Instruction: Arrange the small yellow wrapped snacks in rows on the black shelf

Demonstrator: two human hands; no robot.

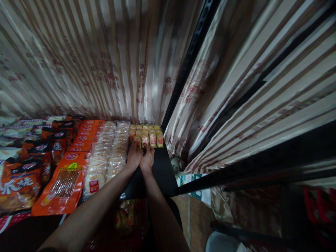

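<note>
My left hand [134, 156] and my right hand [147, 159] reach side by side over a dark shelf [162, 175]. Both touch the front of a block of small yellow and red snack packets [145, 134] standing in rows at the back of the shelf. The fingers of each hand curl onto the nearest packets; the fingertips are partly hidden. Just left of my left hand lie rows of round cakes in clear wrap [110, 154].
Orange flat packets [65, 182] and dark orange snack bags [18, 182] fill the shelf to the left. A striped curtain [105, 63] hangs behind. A black upright post [189, 63] stands at the shelf's right corner, with more curtain and floor beyond.
</note>
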